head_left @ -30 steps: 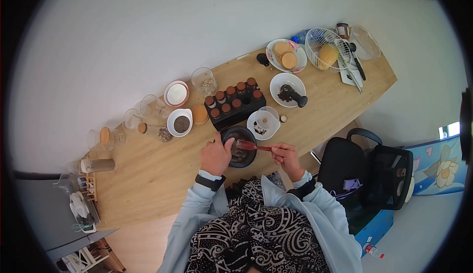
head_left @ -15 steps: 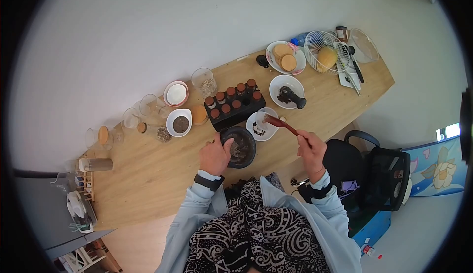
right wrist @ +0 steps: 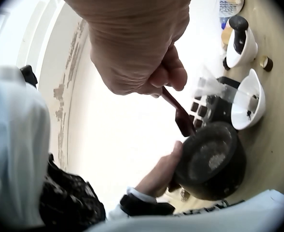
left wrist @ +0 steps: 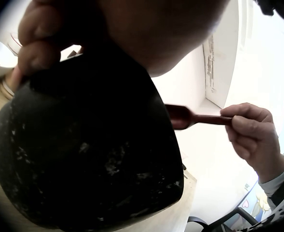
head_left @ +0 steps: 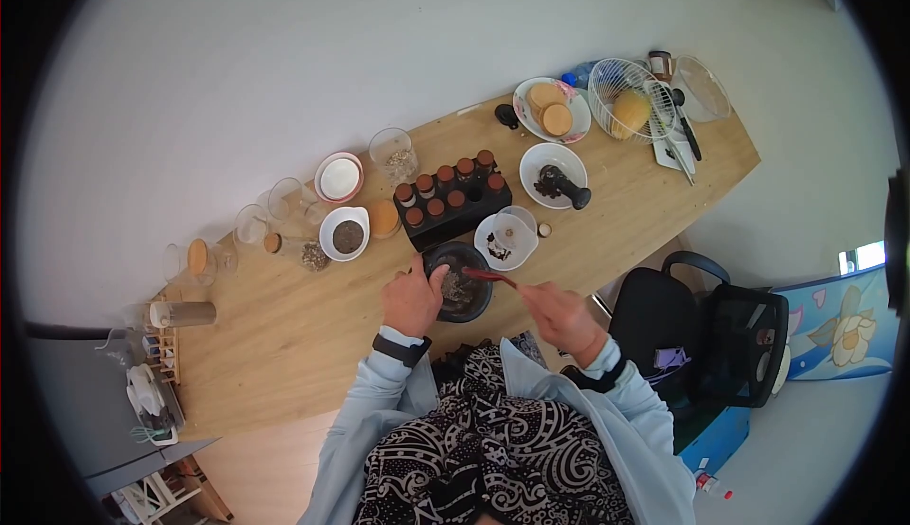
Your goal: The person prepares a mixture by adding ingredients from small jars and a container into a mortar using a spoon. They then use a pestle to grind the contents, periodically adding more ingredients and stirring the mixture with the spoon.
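Observation:
My left hand (head_left: 410, 299) grips the near-left rim of a black stone mortar (head_left: 470, 315), thumb over the edge. Greyish ground powder (head_left: 455, 288) lies in the bottom. Fingers of my right hand (head_left: 564, 321) pinch the handle of a red-brown scoop (left wrist: 180, 117), whose broad end is at the mortar's right rim. In the right wrist view the scoop (right wrist: 183, 123) tilts down to the rim. Just beyond the mortar, a white bowl (head_left: 487, 252) holds dark bits and a clear funnel-like piece (head_left: 517, 228).
A black rack (head_left: 445, 231) of brown-capped jars stands behind the mortar. Farther right, a white bowl (head_left: 536, 153) holds a black pestle (head_left: 573, 193). To the left are a bowl of dark grains (head_left: 348, 237) and several glass jars. A wire basket (head_left: 607, 75) is at the far right.
My right hand lifted the scoop from the mortar to the right, over the clear piece in the white bowl, then brought it back to the mortar. My left hand stayed put.

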The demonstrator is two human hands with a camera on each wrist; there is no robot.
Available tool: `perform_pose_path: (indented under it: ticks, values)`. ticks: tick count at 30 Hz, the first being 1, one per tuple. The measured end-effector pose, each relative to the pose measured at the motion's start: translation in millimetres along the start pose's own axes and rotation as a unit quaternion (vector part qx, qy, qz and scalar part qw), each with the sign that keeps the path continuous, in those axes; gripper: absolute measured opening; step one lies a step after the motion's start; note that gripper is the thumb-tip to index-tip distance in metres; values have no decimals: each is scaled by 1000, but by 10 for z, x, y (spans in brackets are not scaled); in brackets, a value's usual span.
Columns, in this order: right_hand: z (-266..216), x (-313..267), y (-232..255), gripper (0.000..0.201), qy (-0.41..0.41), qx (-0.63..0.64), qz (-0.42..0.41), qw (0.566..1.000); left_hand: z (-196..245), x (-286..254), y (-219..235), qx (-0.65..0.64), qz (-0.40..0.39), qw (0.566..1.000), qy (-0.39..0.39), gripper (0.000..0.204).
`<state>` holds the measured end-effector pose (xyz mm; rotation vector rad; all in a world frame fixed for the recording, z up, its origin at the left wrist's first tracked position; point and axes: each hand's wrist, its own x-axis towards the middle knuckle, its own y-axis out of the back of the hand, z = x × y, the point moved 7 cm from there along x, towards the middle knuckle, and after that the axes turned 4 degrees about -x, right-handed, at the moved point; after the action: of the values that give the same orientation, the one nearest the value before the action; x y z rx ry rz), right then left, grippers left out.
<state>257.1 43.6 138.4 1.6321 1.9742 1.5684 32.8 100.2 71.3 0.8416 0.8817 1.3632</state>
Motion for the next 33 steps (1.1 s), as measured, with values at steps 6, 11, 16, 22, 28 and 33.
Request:
perform_pose_path:
  ticks: [6, 11, 16, 22, 28, 33]
  values:
    - [-16, -59, -703, 48, 18, -59, -98, 993, -8, -21, 1, 6, 10, 1000, 9, 44]
    - [-83, 22, -668, 49, 51, -3, -124, 991, -33, -12, -17, -1, 11, 1000, 5, 44]
    - [-63, 42, -733, 46, 55, 1, -133, 990, 2, -2, -3, 1, 1, 1000, 9, 44]
    - [16, 1, -661, 43, 22, -65, -130, 989, 5, -1, -3, -6, 4, 1000, 5, 46]
    - [133, 36, -570, 25, -92, 62, -68, 992, 30, -3, -14, 5, 5, 1000, -7, 49]
    - [587, -5, -523, 15, -344, 218, -71, 910, 67, -25, -17, 15, -4, 1000, -14, 52]
